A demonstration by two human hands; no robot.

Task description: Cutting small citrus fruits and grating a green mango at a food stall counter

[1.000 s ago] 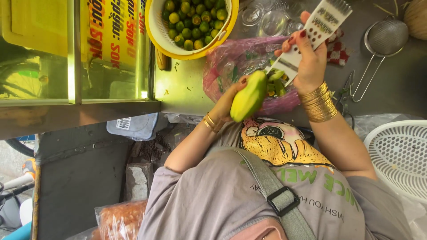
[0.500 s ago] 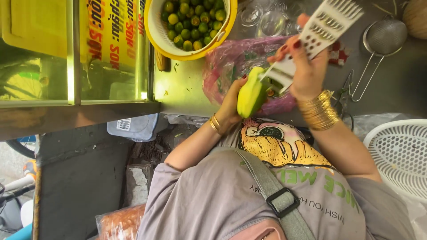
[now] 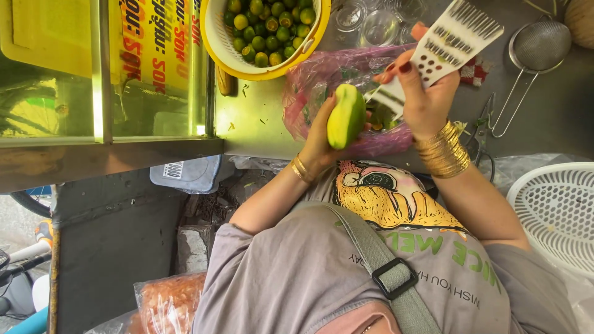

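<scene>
My left hand grips a green, partly peeled mango and holds it upright over a pink plastic bag on the metal counter. My right hand is closed on a white slotted grater. The grater's lower end rests against the mango's right side. Green shreds lie in the bag under the fruit. Gold bangles are on both wrists.
A yellow basket of small limes sits at the counter's far side, with clear glass cups beside it. A wire strainer and scissors lie to the right. A white plastic basket stands lower right, a glass display case left.
The mango has turned more upright and moved up toward the bag. The grater hand has slid up along the fruit.
</scene>
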